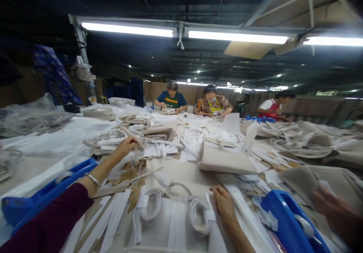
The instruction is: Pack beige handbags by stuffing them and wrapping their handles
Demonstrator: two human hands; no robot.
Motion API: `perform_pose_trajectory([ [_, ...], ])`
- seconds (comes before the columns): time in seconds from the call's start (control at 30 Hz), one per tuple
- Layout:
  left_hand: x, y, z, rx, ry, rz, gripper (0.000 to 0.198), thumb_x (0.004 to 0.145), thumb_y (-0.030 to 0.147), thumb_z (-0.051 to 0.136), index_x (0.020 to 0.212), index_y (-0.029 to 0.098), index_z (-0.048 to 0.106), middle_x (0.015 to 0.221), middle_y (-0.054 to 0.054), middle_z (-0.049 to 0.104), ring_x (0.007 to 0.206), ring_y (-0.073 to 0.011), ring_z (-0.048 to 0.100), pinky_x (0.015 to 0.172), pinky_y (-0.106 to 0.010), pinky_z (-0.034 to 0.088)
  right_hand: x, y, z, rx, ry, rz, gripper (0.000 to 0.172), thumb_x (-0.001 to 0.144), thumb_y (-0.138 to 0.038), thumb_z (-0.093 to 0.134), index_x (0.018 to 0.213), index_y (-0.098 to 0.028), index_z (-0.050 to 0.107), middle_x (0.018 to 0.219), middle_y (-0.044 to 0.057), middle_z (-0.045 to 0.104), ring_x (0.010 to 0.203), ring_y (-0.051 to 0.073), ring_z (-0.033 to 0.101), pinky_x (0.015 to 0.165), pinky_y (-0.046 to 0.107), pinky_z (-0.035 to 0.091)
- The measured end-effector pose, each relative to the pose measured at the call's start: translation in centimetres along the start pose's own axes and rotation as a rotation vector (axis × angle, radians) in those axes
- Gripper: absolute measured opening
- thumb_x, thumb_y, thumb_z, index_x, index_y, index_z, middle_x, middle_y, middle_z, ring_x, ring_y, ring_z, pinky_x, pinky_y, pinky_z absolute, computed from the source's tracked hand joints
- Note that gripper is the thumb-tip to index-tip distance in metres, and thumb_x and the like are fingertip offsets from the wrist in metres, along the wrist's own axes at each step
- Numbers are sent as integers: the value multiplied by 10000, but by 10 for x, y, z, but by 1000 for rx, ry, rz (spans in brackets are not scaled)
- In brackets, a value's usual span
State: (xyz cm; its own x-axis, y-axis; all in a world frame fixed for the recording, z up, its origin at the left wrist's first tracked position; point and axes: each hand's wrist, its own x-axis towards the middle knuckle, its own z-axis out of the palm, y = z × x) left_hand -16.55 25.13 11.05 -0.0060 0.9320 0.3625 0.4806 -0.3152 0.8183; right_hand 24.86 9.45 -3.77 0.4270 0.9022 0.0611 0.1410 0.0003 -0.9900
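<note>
My left hand (pixel 126 145), on an arm with a dark red sleeve and a bracelet, reaches forward into a heap of white straps and rope handles (pixel 113 138). Its fingers are curled on a pale strap (pixel 135 138) there. My right hand (pixel 223 203) lies low on the table with its fingers bent, touching a coiled bundle of white cord (pixel 201 216). A second cord bundle (pixel 150 205) lies to its left on flat white sheets (pixel 176 226). What the right fingers hold, if anything, is hidden.
Blue plastic bins stand at the front left (pixel 48 194) and front right (pixel 286 222). A folded beige bag (pixel 225 160) lies mid-table among paper strips. Another person's blurred hand (pixel 334 211) works at the right. Three people sit at the far end (pixel 211 104).
</note>
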Motion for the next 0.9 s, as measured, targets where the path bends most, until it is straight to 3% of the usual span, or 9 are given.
perform_pose_trajectory([
  [0.2, 24, 62, -28, -138, 182, 65, 179, 653, 153, 474, 832, 160, 485, 619, 47, 474, 522, -90, 445, 549, -225, 373, -3, -10, -4, 139, -29, 72, 453, 637, -585, 646, 813, -169, 615, 481, -80, 351, 406, 81, 291, 382, 209, 209],
  [0.3, 29, 94, -34, -155, 156, 125, 168, 678, 132, 497, 845, 149, 504, 568, 56, 460, 487, -84, 436, 516, -220, 345, -11, -43, -8, 219, -21, 6, 445, 658, -556, 668, 876, -171, 623, 544, -65, 406, 450, 81, 330, 411, 205, 251],
  [0.4, 27, 122, -31, -166, 96, 186, 145, 692, 139, 532, 836, 143, 530, 558, 60, 462, 480, -74, 436, 516, -216, 341, -26, -92, -12, 270, -90, -137, 417, 708, -500, 670, 958, -169, 629, 641, -30, 507, 507, 89, 389, 449, 215, 298],
  [0.53, 14, 153, -17, -188, -26, 220, 149, 672, 163, 595, 813, 138, 556, 552, 59, 485, 496, -71, 457, 529, -210, 349, -46, -156, -4, 270, -263, -279, 390, 760, -422, 640, 1046, -157, 630, 793, 30, 619, 628, 120, 494, 583, 245, 408],
  [0.63, -5, 176, 2, -204, -151, 218, 204, 642, 201, 667, 816, 136, 582, 570, 48, 519, 518, -75, 475, 536, -209, 365, -50, -191, 14, 222, -409, -383, 394, 748, -348, 633, 1100, -172, 624, 1018, 80, 651, 858, 181, 579, 751, 305, 460],
  [0.77, -40, 208, 33, -327, -372, 189, 287, 665, 280, 713, 887, 145, 591, 644, 36, 563, 567, -76, 512, 575, -210, 410, -41, -221, 34, 144, -447, -498, 483, 666, -248, 648, 1146, -201, 611, 1236, 86, 576, 1103, 222, 533, 908, 360, 415],
  [0.83, -56, 222, 46, -401, -481, 184, 325, 670, 302, 730, 912, 145, 581, 670, 23, 591, 592, -89, 548, 589, -219, 427, -35, -232, 39, 191, -532, -473, 494, 638, -258, 663, 1125, -191, 613, 1216, 87, 588, 1118, 228, 526, 923, 364, 396],
  [0.9, -70, 232, 57, -422, -548, 202, 337, 676, 304, 739, 919, 140, 574, 650, 14, 605, 587, -103, 569, 574, -221, 428, -33, -239, 39, 263, -645, -433, 392, 641, -309, 674, 1005, -165, 645, 1069, 76, 642, 1021, 216, 563, 897, 352, 394],
])
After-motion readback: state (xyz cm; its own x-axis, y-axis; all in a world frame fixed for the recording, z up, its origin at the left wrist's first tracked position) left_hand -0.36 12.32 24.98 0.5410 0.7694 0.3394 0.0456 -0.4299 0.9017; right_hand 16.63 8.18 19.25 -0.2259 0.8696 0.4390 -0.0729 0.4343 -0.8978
